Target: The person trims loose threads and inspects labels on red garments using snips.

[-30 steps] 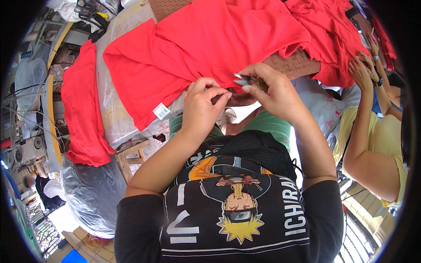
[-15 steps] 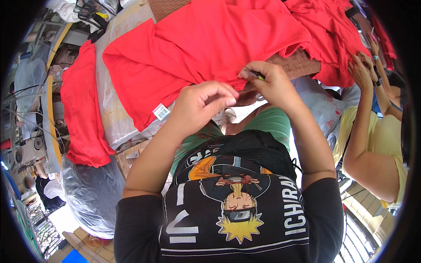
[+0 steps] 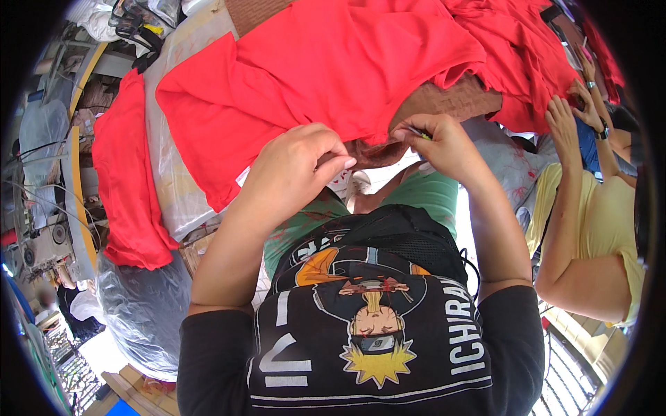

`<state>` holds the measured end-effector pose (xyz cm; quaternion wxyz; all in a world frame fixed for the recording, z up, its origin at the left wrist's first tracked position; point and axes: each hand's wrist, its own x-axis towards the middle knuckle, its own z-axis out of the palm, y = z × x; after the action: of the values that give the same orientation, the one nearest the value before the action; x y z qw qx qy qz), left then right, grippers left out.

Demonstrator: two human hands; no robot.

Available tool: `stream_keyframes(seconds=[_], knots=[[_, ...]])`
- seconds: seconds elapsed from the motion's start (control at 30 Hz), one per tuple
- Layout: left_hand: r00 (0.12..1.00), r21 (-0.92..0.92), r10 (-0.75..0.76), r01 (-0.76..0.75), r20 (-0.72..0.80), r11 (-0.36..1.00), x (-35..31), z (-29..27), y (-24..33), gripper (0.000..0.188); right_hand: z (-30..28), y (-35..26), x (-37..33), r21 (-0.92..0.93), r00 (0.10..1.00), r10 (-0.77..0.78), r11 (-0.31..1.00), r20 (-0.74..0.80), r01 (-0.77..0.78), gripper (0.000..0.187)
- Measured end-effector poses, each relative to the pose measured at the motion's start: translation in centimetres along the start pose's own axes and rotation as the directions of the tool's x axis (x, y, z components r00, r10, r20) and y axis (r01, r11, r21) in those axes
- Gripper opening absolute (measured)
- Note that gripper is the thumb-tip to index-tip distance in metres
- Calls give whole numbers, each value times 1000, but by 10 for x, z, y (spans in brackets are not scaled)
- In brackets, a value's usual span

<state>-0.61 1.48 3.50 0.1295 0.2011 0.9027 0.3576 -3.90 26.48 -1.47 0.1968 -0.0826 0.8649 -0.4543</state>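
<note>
A large red garment [image 3: 333, 69] is spread in front of me, its near edge running between my hands. My left hand [image 3: 298, 156] is closed in a pinch at that edge, thumb and forefinger together. To its right, my right hand [image 3: 444, 142] is closed around a small dark tool [image 3: 420, 132] with a yellow-green part; its exact kind is mostly hidden by the fingers. The right fingertips also meet the garment's edge. A white tag [image 3: 243, 177] on the garment shows only partly beside my left forearm.
Brown textured material [image 3: 451, 100] lies under the garment. Another red piece [image 3: 128, 180] hangs at the left, beside a plastic-covered surface [image 3: 173, 132]. At the right, another person's hands [image 3: 565, 125] are at more red cloth [image 3: 520, 62]. A clear plastic-wrapped bundle [image 3: 142, 315] stands lower left.
My left hand has shifted left and slightly down, and its forearm now covers most of the white tag. My right hand has moved slightly right and down. More brown material shows beside it.
</note>
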Motion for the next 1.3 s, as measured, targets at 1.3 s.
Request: stream_keyframes(seconds=[1.3], knots=[[940,82,286,-275,-184,958,33,61,-23,55,1,-8,-7,477,981,59,868,182,-141,14]])
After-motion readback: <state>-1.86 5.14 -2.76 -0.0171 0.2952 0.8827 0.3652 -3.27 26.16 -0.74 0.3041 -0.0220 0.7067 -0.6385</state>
